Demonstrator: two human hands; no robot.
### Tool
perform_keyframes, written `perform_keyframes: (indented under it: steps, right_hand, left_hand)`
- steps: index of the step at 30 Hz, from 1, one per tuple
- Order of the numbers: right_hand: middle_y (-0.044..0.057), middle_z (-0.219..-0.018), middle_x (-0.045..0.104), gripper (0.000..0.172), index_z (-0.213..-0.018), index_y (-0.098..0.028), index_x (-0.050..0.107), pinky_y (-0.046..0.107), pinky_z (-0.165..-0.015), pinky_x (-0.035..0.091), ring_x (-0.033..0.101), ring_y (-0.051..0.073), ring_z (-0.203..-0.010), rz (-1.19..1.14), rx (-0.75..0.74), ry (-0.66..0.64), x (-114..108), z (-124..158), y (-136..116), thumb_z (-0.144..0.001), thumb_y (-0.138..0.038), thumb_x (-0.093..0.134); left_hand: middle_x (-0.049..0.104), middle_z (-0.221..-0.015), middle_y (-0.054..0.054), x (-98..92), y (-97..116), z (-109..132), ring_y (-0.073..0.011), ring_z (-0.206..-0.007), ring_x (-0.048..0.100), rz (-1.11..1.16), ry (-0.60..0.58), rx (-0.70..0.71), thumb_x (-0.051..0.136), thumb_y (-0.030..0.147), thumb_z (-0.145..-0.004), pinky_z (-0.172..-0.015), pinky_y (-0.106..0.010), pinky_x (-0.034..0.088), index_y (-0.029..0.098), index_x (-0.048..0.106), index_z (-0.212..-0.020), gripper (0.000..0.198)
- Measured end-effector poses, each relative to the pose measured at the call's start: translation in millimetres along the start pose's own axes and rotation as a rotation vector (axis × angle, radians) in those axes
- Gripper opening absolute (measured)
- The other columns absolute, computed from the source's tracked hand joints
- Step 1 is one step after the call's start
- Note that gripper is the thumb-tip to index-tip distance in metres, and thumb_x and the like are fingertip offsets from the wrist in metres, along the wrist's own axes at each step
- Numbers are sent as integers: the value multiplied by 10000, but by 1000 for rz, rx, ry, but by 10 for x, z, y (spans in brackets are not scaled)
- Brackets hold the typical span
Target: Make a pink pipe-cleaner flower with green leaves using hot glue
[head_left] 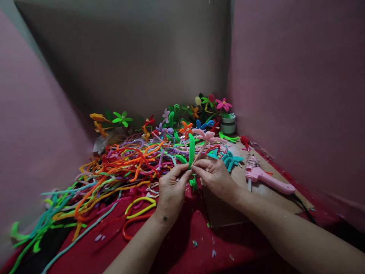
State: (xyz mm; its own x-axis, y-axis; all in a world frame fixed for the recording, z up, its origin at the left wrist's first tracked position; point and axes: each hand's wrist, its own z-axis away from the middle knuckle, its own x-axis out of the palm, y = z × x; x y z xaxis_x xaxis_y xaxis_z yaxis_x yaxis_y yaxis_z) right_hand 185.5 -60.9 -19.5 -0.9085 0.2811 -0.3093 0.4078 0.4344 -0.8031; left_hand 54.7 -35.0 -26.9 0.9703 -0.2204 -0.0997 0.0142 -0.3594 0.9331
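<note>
My left hand (172, 190) pinches the base of a green pipe-cleaner leaf (191, 147), which stands upright above the fingertips. A short green end hangs below them. My right hand (214, 178) is closed in a pinch on the thin stem of a pink pipe-cleaner flower (204, 135), tilted up and to the right. Both sets of fingertips meet where leaf and stem come together; the exact joint is hidden behind them. Just beyond my right hand lies a teal pipe-cleaner shape (231, 160).
A heap of coloured pipe cleaners (134, 160) spreads over the red cloth (182, 243). Scissors with yellow and orange handles (140, 207) lie by my left wrist. At right, a pink glue gun (270, 180) rests on a brown board (239, 182). Finished flowers (186, 128) and a small pot (228, 125) stand behind.
</note>
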Motion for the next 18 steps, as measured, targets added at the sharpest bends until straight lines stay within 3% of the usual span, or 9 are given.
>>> perform_keyframes:
  steps: [6,12,18]
  right_hand:
    - [15,-648,636,182,-675,-189,699,263,-633,421,558,151,-644,-6,-4,42,17,13,17,-773,-180,546]
    - [12,-643,645,154,-712,-180,721,257,-585,476,583,150,-614,-288,133,6,32,4,-2,-751,-240,585]
    - [0,-587,635,111,-611,-155,703,257,-608,467,563,121,-581,-523,232,3,36,-26,21,-669,-237,655]
  left_hand:
    - [694,-745,11,34,27,15,-135,-724,618,145,19,-30,664,199,-677,-711,-247,505,184,708,-789,121]
    - [697,-774,1,48,0,1,-147,-727,629,169,3,-7,655,204,-688,-721,-274,517,176,698,-820,142]
    - [687,-839,-2,11,-103,17,-160,-792,623,53,-2,71,624,236,-726,-768,-292,509,199,683,-888,176]
